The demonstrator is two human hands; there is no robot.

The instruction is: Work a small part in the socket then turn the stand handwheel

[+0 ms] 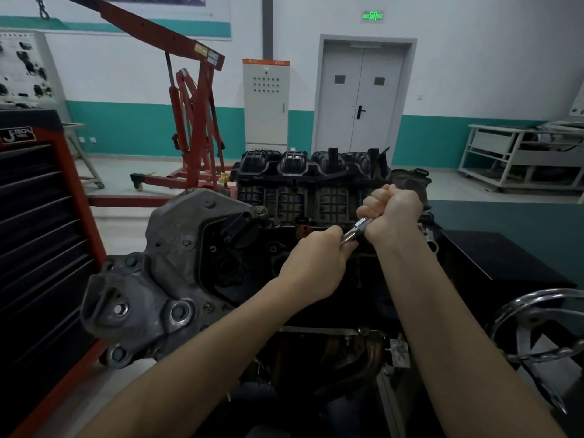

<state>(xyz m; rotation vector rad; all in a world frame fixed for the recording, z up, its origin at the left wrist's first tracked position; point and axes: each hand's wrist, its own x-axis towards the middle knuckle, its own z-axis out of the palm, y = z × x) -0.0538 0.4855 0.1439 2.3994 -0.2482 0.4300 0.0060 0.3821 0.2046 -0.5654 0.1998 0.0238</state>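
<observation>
1. Here, the biggest thing in front of me is the engine [240,273], mounted on a stand at about waist height, with its grey metal end cover [151,279] turned toward my left and the black ribbed intake manifold [313,172] along its far edge.

2. Around it stand a red engine crane [196,99] on the floor beyond, a red and black tool chest [41,216] at my left, and the chrome hand wheel [537,327] of the stand at my lower right.

3. My right hand [392,213] is a closed fist wrapped round the upper end of a shiny metal wrench [355,230], knuckles up, just in front of the manifold.

4. My left hand [319,263] is curled round the lower end of the same wrench, its fingers hiding whatever the tool sits on (I cannot tell which bolt or fitting it is, the engine top is dark there).

5. The wrench itself lies slanted between my two fists, over the top middle of the engine, with only a short bright stretch showing.

6. I judge the step in hand to be turning a fastener on top of the engine, both hands bearing on the tool. The next move calls for a steady, even pull with the tool kept square on its seat, since a slip would throw my knuckles into the manifold.
</observation>
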